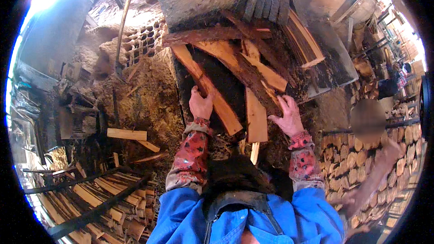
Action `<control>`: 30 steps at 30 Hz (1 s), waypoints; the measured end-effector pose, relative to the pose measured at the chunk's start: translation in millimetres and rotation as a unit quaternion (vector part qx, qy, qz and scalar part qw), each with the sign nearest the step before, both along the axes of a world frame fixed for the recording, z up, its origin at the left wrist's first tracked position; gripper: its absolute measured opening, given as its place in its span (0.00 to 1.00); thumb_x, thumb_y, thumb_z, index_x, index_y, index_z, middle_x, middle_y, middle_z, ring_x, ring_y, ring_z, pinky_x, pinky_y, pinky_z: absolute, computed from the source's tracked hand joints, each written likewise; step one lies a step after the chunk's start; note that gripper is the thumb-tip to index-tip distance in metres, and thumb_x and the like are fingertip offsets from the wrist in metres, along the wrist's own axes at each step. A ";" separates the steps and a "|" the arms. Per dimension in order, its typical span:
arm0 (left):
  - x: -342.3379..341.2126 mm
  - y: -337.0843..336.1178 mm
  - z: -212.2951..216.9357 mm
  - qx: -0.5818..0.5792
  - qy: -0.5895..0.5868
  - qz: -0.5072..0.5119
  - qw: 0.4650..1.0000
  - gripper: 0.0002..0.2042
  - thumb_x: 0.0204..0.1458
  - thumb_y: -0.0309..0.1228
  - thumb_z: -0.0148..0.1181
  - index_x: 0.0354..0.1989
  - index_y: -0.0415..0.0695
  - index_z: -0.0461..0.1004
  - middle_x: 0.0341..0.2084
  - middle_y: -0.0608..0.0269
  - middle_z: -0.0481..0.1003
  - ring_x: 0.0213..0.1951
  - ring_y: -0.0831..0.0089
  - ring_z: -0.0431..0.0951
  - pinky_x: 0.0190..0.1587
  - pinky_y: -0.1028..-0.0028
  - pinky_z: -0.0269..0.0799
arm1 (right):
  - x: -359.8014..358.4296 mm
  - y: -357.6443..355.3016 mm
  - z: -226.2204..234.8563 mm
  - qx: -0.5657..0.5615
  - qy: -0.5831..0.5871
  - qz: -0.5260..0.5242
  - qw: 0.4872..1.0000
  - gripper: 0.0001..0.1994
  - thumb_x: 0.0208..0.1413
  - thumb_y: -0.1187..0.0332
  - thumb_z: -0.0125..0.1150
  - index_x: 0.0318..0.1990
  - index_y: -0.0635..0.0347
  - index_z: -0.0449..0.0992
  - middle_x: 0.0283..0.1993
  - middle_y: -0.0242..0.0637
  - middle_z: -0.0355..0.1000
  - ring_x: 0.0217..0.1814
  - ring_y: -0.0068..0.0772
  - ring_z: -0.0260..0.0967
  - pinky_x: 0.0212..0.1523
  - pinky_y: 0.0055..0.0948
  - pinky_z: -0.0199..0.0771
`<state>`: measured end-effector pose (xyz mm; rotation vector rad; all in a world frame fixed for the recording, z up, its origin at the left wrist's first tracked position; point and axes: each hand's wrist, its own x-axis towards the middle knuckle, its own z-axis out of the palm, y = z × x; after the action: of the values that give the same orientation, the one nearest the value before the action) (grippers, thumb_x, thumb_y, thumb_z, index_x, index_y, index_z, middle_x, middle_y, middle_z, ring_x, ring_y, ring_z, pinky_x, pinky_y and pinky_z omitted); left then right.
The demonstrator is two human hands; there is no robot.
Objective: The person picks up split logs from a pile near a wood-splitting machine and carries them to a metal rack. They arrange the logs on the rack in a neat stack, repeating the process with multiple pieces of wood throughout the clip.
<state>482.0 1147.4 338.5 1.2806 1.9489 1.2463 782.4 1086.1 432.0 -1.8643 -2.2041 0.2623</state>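
Left hand at woodpile's eight o'clock, grip on plank unclear; right hand at four, fingers spread; crisscrossed slabs could slide if one's tugged.

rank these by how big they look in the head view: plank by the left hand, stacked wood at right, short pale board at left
Largest to smallest:
1. Stacked wood at right
2. Plank by the left hand
3. Short pale board at left

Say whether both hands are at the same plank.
No, the left hand is at one plank, the right hand at another piece.
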 end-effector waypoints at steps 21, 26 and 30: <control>48.8 -18.2 -17.7 0.039 -0.244 0.008 0.969 0.23 0.52 0.27 0.63 0.53 0.32 0.63 0.39 0.57 0.75 0.41 0.75 0.74 0.43 0.75 0.72 | 51.9 205.6 -84.3 -0.065 0.056 0.029 0.996 0.33 0.53 0.54 0.62 0.62 0.65 0.63 0.45 0.52 0.74 0.49 0.46 0.72 0.50 0.36 0.70; 48.6 -14.9 -17.7 0.021 -0.289 0.012 0.957 0.15 0.54 0.27 0.62 0.48 0.35 0.69 0.40 0.63 0.75 0.39 0.77 0.73 0.44 0.76 0.70 | 29.0 174.0 -60.8 -0.147 0.175 0.052 0.972 0.30 0.53 0.54 0.60 0.57 0.67 0.66 0.48 0.59 0.72 0.52 0.57 0.70 0.53 0.45 0.69; 43.9 -16.7 -11.9 0.017 -0.325 0.003 0.945 0.25 0.55 0.37 0.62 0.54 0.30 0.65 0.41 0.59 0.73 0.42 0.75 0.71 0.44 0.74 0.69 | -0.5 132.2 -34.0 -0.154 0.237 0.069 0.957 0.20 0.53 0.65 0.60 0.52 0.64 0.69 0.42 0.56 0.74 0.44 0.56 0.73 0.42 0.41 0.74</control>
<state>525.9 1130.6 326.7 0.7335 1.4515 1.4742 781.9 1218.3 398.0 -1.5618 -2.0342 1.0177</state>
